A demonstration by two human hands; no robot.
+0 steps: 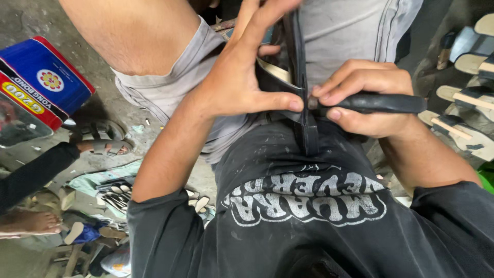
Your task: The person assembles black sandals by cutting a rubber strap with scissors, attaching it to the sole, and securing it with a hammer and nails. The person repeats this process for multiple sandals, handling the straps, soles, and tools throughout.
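Head view. The black sandal sole (301,77) stands on edge in the lap, against the grey shorts (339,31); its upper end runs out of the top of the frame and its lower end rests on the black shirt (288,206). The left hand (234,82) presses flat on the sole's side, fingers (260,20) spread, thumb tip on the edge; the fingertips are cut off above. The right hand (368,98) is closed around a black tool handle (383,103); the working tip meets the sole's edge just beside the left thumb and is too small to identify. What lies under the hands is hidden.

Room is tight: both forearms converge over the lap, knees either side. On the right edge, a stack of finished sandals (468,98) sits near the right elbow. At left, a blue and red tin (38,87) lies on the concrete floor (31,20), with another person's sandalled foot (103,144) and dark sleeve (33,172) below it. Loose sole pieces (118,193) litter the floor near the left elbow.
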